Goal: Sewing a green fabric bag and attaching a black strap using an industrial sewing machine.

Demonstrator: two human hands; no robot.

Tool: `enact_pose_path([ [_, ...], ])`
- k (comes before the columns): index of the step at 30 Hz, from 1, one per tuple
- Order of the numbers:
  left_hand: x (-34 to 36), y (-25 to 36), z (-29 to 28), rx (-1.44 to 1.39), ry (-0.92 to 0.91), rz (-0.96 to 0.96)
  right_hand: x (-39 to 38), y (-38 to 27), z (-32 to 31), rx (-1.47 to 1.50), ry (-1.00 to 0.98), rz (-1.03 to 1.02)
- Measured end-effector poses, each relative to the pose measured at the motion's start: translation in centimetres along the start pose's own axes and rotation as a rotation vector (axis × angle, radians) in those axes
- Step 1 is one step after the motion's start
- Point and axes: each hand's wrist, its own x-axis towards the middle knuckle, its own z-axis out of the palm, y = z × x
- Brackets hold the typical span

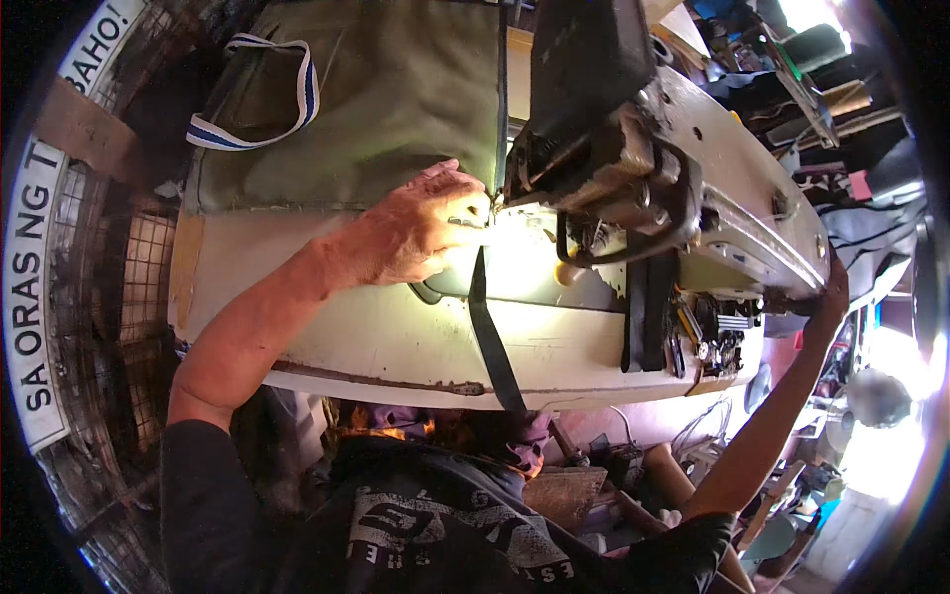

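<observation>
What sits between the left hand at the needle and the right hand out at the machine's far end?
In the head view, the sewing machine's head fills that stretch between the left hand and the right hand, with black straps hanging over the table edge below it.

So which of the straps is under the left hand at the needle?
The single black strap hanging off the table's front edge, not the white-and-blue striped strap on the green canvas.
</observation>
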Motion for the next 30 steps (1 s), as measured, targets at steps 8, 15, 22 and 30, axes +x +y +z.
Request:
enact_pose_path([
  [8, -2.6, -2.6, -3.9, 0.198, -0.018, -0.072, -22.2, -15.5, 15.4, -0.166, 0.061, -0.041],
  [15, -5.0, -2.9, -5.2, 0.650, -0.011, 0.106, -32.0, -21.6, 33.3, -0.373, -0.462, -0.460],
  [22, -3.2, -4.0, -5.3, 0.803, -0.080, 0.212, -32.0, -20.9, 34.5, -0.417, -0.337, -0.409],
  [30, -2.5, 1.8, -6.0, 0.857, -0.425, 0.100, -32.0, -21.0, 34.3, -0.393, -0.323, -0.399],
])
